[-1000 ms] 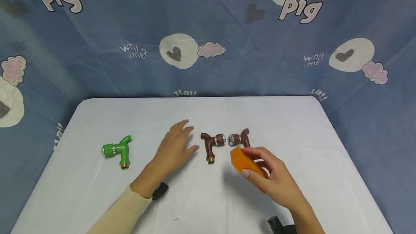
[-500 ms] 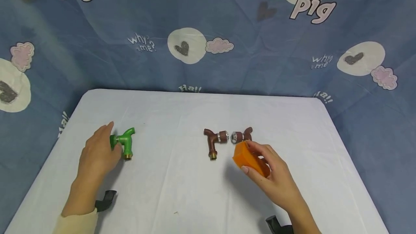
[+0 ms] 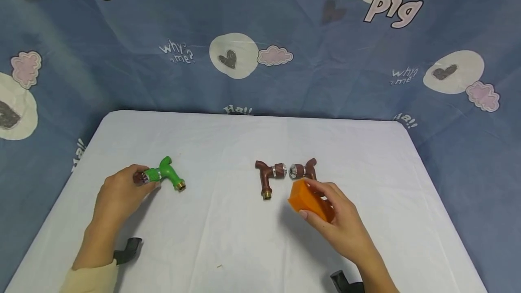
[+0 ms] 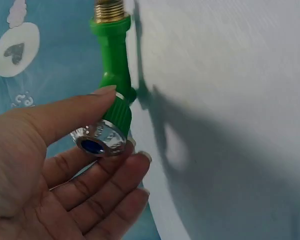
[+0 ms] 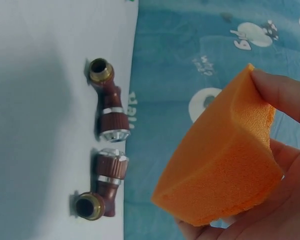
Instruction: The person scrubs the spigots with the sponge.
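My left hand (image 3: 120, 193) pinches a green faucet (image 3: 168, 173) by its ribbed knob, thumb on one side and fingers on the other. In the left wrist view, the faucet's silver knob end with a blue centre (image 4: 93, 146) faces the palm, and its brass thread (image 4: 109, 11) points away. An orange sponge (image 3: 309, 201) is held between the thumb and fingers of my right hand (image 3: 346, 223), above the table. Just beyond it lie two brown faucets, one on the left (image 3: 266, 177) and one on the right (image 3: 305, 169), knobs facing each other. The sponge partly hides the right one in the head view.
A white cloth covers the table (image 3: 228, 229). Behind it hangs a blue printed curtain (image 3: 301, 85). Black curved pieces stick out by the left wrist (image 3: 129, 250) and the right wrist (image 3: 346, 281). A tiny scrap (image 3: 220, 266) lies near the front.
My left hand has moved left from beside the brown faucets, taken the green faucet by its knob and tilted it. My right hand stays nearly still with the sponge.
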Motion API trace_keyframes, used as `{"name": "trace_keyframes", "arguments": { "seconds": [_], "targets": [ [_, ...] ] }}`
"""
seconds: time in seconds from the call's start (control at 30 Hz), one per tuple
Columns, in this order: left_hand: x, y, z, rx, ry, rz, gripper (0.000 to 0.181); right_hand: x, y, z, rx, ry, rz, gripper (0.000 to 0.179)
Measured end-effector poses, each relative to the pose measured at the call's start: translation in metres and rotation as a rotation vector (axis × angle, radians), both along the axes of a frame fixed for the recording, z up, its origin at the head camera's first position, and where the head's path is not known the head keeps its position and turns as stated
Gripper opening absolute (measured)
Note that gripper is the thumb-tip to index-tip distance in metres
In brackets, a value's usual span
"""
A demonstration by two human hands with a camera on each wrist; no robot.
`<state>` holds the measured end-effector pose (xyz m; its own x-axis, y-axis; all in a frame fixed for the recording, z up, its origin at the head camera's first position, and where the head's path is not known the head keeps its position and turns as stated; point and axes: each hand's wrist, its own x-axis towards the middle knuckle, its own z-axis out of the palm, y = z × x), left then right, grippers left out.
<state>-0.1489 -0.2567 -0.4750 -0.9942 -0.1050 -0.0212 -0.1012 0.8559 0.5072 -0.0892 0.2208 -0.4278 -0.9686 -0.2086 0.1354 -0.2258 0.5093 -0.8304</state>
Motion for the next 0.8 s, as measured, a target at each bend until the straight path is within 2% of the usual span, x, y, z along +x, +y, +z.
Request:
{"name": "trace_keyframes", "arguments": {
  "seconds": [0.2, 0.43, 0.67, 0.8],
  "targets": [
    [0.001, 0.019, 0.013, 0.093, 0.049, -0.047, 0.046, 0.002, -0.003, 0.0, -0.032, -0.013, 0.018, 0.06],
    [0.01, 0.05, 0.033, 0.179, 0.106, -0.102, 0.048, 0.005, -0.019, 0.001, -0.113, -0.033, 0.124, 0.059],
    [0.028, 0.094, 0.051, 0.305, 0.067, -0.221, 0.045, 0.006, -0.05, 0.01, -0.087, 0.116, 0.255, 0.052],
    [0.038, 0.12, 0.056, 0.407, 0.053, -0.305, 0.045, 0.005, -0.074, 0.016, -0.047, 0.305, 0.302, 0.048]
  ]
}}
